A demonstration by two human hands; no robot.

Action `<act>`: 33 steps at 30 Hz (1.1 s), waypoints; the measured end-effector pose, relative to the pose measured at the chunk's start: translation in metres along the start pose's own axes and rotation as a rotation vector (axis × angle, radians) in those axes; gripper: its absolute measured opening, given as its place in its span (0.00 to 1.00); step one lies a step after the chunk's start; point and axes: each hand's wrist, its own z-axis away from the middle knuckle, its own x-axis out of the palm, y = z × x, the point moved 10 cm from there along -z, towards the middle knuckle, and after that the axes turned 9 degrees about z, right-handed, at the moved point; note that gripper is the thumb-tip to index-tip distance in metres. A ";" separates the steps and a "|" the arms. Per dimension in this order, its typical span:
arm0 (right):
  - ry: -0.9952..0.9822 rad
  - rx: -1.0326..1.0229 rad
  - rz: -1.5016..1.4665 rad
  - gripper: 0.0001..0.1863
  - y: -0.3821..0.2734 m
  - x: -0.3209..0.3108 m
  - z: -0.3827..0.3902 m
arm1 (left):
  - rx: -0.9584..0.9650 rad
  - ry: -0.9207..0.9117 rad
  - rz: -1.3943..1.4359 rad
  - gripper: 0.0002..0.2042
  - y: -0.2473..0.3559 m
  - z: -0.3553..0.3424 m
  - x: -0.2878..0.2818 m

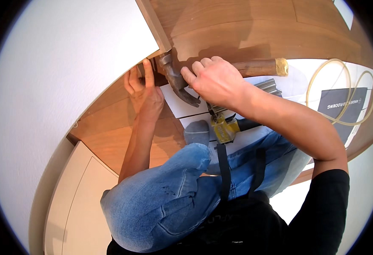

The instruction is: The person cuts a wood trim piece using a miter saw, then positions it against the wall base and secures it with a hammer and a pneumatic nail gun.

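My right hand (212,80) is closed on a claw hammer (258,68), its wooden handle running right to a yellow-wrapped end. The metal head (173,74) reaches up to the corner of a wooden edge strip (154,27) beside the white wall. At that wall's lower edge my left hand (146,91) has its index finger stretched up against the edge, the other fingers slightly bent and partly hidden. Just below my right hand, a yellow, black and silver power tool (224,127) rests on white sheeting (178,102), partly covered by my forearm.
Wood flooring (280,25) surrounds the sheeting. A dark grey printed card (339,102) and a coiled clear hose (348,76) lie at the right. My bent knee (152,195) and sock-covered foot (197,132) are below the hands. A cream panel (75,199) stands lower left.
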 end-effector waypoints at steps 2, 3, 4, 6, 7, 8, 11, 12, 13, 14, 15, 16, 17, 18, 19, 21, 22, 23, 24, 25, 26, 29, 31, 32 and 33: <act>-0.008 -0.020 0.002 0.08 -0.001 -0.001 -0.001 | 0.003 -0.009 -0.030 0.45 0.000 0.000 0.001; 0.004 -0.011 0.002 0.08 0.003 -0.001 -0.003 | 0.007 -0.019 -0.059 0.46 0.001 0.000 0.002; 0.015 -0.003 0.003 0.08 0.005 -0.002 -0.004 | 0.007 -0.019 -0.058 0.46 0.001 0.000 0.002; 0.008 -0.002 -0.010 0.08 0.001 -0.001 -0.003 | 0.016 -0.009 -0.063 0.46 0.003 -0.001 0.000; 0.002 -0.002 -0.023 0.08 0.000 0.000 -0.002 | 0.016 -0.010 -0.063 0.46 0.003 -0.001 0.000; 0.001 -0.002 -0.024 0.08 0.001 0.000 -0.002 | 0.001 -0.024 -0.066 0.46 0.003 -0.001 0.001; 0.005 -0.008 -0.016 0.08 0.003 -0.004 -0.004 | -0.019 -0.039 -0.060 0.46 0.000 -0.001 0.003; -0.010 0.020 -0.030 0.08 0.002 -0.003 -0.002 | -0.026 -0.038 -0.050 0.46 0.000 -0.001 0.003; -0.026 0.049 -0.044 0.08 0.002 -0.001 0.000 | -0.025 -0.037 -0.047 0.46 0.001 -0.002 0.003; -0.027 0.050 -0.041 0.08 0.004 -0.001 0.003 | -0.037 -0.054 -0.056 0.46 0.001 -0.002 0.005; -0.030 0.035 -0.055 0.08 0.006 -0.003 0.005 | -0.050 -0.073 -0.068 0.46 -0.001 -0.002 0.005; -0.034 0.019 -0.069 0.09 0.009 -0.005 0.009 | -0.051 -0.074 -0.067 0.46 -0.002 -0.001 0.005; -0.036 0.019 -0.069 0.09 0.013 -0.009 0.015 | -0.056 -0.081 -0.069 0.46 -0.004 0.001 0.006; -0.020 0.083 -0.103 0.10 0.025 -0.015 0.024 | -0.066 -0.085 -0.074 0.46 -0.007 0.003 0.005; -0.007 0.146 -0.136 0.11 0.039 -0.020 0.036 | -0.073 -0.085 -0.073 0.46 -0.003 0.002 0.002; 0.053 0.292 -0.126 0.16 0.074 -0.034 0.065 | -0.145 -0.161 -0.038 0.45 -0.002 -0.001 0.005; 0.068 0.338 -0.105 0.17 0.091 -0.037 0.077 | -0.153 -0.160 -0.039 0.45 -0.002 -0.001 0.004; 0.081 0.385 -0.086 0.19 0.109 -0.036 0.088 | -0.143 -0.157 -0.007 0.45 -0.002 -0.001 0.006; 0.102 0.398 -0.039 0.20 0.125 -0.038 0.097 | -0.130 -0.149 0.023 0.44 -0.001 -0.001 0.004; 0.121 0.413 0.009 0.21 0.141 -0.036 0.104 | -0.137 -0.146 0.023 0.44 -0.004 0.000 0.007; 0.165 0.417 0.040 0.21 0.151 -0.038 0.107 | -0.106 -0.107 0.010 0.44 -0.002 0.000 0.004; 0.101 0.500 0.100 0.20 0.179 -0.026 0.115 | -0.101 -0.059 -0.026 0.44 -0.007 0.001 0.002; 0.112 0.498 0.079 0.20 0.190 -0.020 0.119 | -0.067 -0.092 -0.056 0.43 -0.007 0.000 0.006; 0.139 0.487 0.104 0.20 0.192 -0.020 0.121 | -0.072 -0.080 -0.035 0.43 -0.005 -0.002 0.004; 0.166 0.475 0.129 0.20 0.192 -0.021 0.121 | -0.079 -0.071 -0.037 0.43 -0.006 -0.001 0.005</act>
